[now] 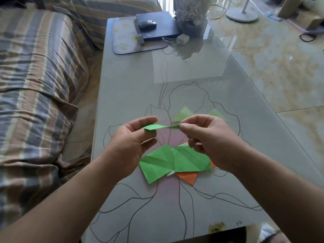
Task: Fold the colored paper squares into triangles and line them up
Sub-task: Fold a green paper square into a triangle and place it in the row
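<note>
Over glass table (133, 88) — green paper (160, 127) between both grips

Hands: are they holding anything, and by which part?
A green paper, pinched at its left end by the left hand and at its right end by the right hand.

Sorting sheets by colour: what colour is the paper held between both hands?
Green. The held paper shows best in the head view, pinched between the left hand and right hand.

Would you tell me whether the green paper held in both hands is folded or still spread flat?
Cannot tell: the green paper, pinched between left hand and right hand, appears edge-on as a thin strip.
</note>
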The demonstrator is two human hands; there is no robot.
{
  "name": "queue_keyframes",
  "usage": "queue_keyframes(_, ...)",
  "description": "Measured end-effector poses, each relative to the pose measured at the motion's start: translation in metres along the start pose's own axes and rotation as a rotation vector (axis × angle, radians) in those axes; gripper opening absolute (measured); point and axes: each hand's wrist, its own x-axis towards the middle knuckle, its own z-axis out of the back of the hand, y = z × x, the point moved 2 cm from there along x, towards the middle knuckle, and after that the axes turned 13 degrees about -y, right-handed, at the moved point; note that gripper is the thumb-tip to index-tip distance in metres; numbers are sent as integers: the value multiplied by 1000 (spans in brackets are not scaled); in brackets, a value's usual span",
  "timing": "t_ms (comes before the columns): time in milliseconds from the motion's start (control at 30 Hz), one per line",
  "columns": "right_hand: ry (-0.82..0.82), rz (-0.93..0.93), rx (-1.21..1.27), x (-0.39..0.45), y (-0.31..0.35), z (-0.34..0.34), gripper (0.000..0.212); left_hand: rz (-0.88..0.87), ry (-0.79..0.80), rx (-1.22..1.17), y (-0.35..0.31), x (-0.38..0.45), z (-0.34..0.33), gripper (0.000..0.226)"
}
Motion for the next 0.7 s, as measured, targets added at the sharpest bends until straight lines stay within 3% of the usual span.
queue_keyframes(33,-7,20,-38,1,-3,-2,5,-18,-8,31,1,1,2,19)
queue_keyframes(167,-11,-49,-32,2,-10,-6,12,-85,1,86,2,2,5,39)
queue_keyframes(333,-35,-101,-29,1,-15,-9,14,-98,-39,101,2,-3,3,32)
queue_keyframes(500,-56,-72,-78,0,-17,-8,11,39,-146,110,4,0,4,15)
queue_keyframes(700,-63,-47,-89,3,-17,-8,12,162,-170,28,7,0,3,22)
